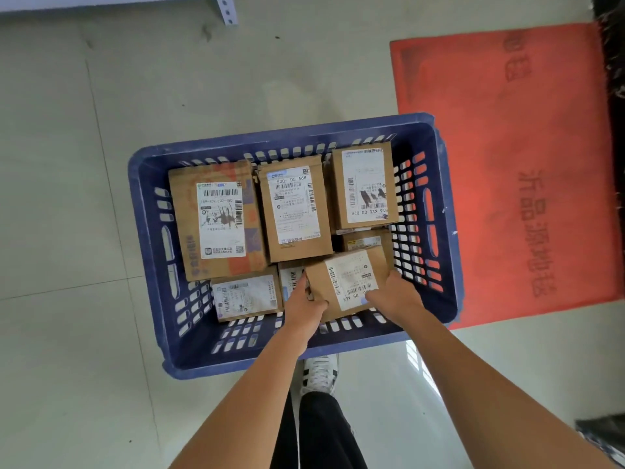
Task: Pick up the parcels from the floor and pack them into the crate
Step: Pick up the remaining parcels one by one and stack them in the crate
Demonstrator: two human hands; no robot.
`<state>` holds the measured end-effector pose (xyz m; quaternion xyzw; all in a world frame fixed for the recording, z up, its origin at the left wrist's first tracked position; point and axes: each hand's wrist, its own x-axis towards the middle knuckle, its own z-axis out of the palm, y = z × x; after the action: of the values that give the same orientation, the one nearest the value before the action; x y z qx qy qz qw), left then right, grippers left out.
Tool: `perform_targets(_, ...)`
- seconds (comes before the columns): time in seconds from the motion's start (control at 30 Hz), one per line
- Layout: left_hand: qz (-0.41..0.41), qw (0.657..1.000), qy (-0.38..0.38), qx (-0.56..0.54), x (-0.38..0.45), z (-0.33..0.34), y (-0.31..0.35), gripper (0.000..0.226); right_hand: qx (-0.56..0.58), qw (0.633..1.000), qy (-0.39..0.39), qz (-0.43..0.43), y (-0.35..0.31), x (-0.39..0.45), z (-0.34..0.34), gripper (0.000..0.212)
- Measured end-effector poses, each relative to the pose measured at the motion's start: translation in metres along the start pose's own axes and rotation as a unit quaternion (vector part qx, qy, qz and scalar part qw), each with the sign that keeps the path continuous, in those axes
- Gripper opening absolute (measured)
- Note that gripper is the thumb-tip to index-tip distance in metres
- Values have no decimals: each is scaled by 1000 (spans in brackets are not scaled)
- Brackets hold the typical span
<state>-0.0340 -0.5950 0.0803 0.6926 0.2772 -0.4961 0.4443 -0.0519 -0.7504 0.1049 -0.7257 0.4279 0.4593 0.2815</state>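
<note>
Near the lower centre, the left hand (306,308) and right hand (394,292) clamped their fingers on a tilted cardboard parcel (348,282), its long axis slanting toward upper right, inside the blue slotted plastic crate (439,204). Farther up lay three flat rectangular boxes (294,211); a red mat (507,147) lay upper right.

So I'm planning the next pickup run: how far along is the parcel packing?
Nearly done, it seems. Done: several labelled cardboard parcels, such as the large one, already lie in the blue crate. In hand: the left hand and right hand grip a tilted parcel in the crate's near right corner, not yet lying flat. Left: no parcels show on the visible floor; off-camera I cannot tell.
</note>
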Motion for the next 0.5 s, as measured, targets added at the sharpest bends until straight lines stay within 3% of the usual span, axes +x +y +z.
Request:
perform_targets(0.27,-29,992,119,30,5,-10,-6,55,-17,997,-68,-32,-12,-4,28,48)
perform_targets(0.5,-35,993,101,41,15,-22,-14,62,-20,996,-80,-39,-19,0,40,29)
